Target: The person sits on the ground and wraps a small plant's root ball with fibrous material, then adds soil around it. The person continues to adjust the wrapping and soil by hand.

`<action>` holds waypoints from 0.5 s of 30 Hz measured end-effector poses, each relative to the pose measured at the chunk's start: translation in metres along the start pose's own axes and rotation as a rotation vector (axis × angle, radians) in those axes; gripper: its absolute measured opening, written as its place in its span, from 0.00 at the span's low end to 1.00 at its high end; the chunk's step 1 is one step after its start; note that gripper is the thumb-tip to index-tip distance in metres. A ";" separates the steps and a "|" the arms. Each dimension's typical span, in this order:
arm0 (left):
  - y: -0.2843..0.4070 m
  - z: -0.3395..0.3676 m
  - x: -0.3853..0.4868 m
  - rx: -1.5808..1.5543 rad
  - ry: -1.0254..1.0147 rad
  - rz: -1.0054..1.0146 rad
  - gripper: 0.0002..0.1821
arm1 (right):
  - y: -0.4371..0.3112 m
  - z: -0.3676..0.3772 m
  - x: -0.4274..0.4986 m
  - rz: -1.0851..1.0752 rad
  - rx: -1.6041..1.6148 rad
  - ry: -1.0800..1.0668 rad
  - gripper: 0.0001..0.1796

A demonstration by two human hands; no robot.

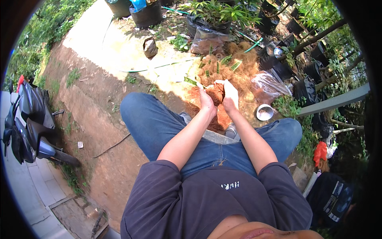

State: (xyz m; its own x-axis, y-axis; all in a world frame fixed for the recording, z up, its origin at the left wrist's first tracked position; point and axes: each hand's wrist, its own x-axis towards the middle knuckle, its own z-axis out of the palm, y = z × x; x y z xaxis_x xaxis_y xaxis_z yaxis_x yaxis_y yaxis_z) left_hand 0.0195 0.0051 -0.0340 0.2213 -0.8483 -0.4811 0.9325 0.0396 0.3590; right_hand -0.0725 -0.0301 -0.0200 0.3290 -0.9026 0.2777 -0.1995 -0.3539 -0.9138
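Note:
My left hand (206, 98) and my right hand (230, 95) are cupped towards each other, with a mound of reddish-brown growing medium, perhaps coco peat (216, 93), held between them. More of the same loose material (223, 116) lies on the ground below, between my feet. A cut green leaf piece (190, 81) is just beyond my left fingertips. Past my hands, several green leaf cuttings (218, 68) stand or lean among a heap of tan coconut fibre (206, 77). The undersides of both hands are hidden.
Right of the fibre lie a clear plastic bag (267, 85) and a white cup (264, 112). Black grow bags (146, 15) with plants stand farther off. A green hose (161, 66) crosses the ground. A motorbike (35, 125) is parked at left; a grey bar (334, 100) juts in from the right.

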 end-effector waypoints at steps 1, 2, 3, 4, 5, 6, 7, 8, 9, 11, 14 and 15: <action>-0.001 -0.002 0.001 0.025 0.031 0.003 0.41 | -0.002 0.003 -0.006 -0.042 -0.034 -0.021 0.23; -0.002 -0.005 0.002 0.050 0.052 0.015 0.40 | -0.003 0.005 -0.011 -0.112 -0.031 -0.039 0.22; -0.003 -0.007 0.004 0.073 0.074 0.027 0.40 | -0.004 0.007 -0.014 -0.180 -0.029 -0.059 0.22; -0.003 -0.010 0.006 0.030 0.029 0.032 0.40 | -0.005 0.008 -0.017 -0.245 -0.022 -0.082 0.22; -0.004 -0.013 0.008 0.012 0.022 0.037 0.40 | -0.006 0.009 -0.019 -0.291 -0.082 -0.097 0.23; -0.006 -0.015 0.010 -0.007 0.016 0.043 0.40 | -0.006 0.008 -0.021 -0.334 -0.139 -0.116 0.24; -0.006 -0.017 0.012 -0.035 0.009 0.033 0.40 | -0.007 0.008 -0.021 -0.378 -0.194 -0.135 0.25; -0.007 -0.019 0.015 -0.052 0.014 0.003 0.42 | -0.007 0.008 -0.022 -0.422 -0.183 -0.179 0.31; -0.008 -0.021 0.017 -0.030 0.033 0.033 0.42 | -0.008 0.008 -0.022 -0.449 -0.225 -0.200 0.33; -0.010 -0.022 0.021 0.009 0.057 0.089 0.43 | -0.008 0.010 -0.023 -0.506 -0.280 -0.213 0.38; -0.009 -0.021 0.020 -0.005 0.008 0.102 0.44 | -0.010 0.016 -0.027 -0.486 -0.290 -0.219 0.45; -0.007 -0.019 0.019 -0.024 -0.026 0.100 0.44 | -0.011 0.019 -0.027 -0.490 -0.290 -0.209 0.45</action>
State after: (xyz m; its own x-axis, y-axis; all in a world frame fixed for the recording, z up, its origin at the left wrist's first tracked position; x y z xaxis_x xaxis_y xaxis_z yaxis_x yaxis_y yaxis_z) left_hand 0.0228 -0.0011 -0.0610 0.3060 -0.8530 -0.4228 0.9129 0.1369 0.3846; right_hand -0.0620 0.0030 -0.0228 0.6145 -0.5610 0.5546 -0.2132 -0.7950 -0.5680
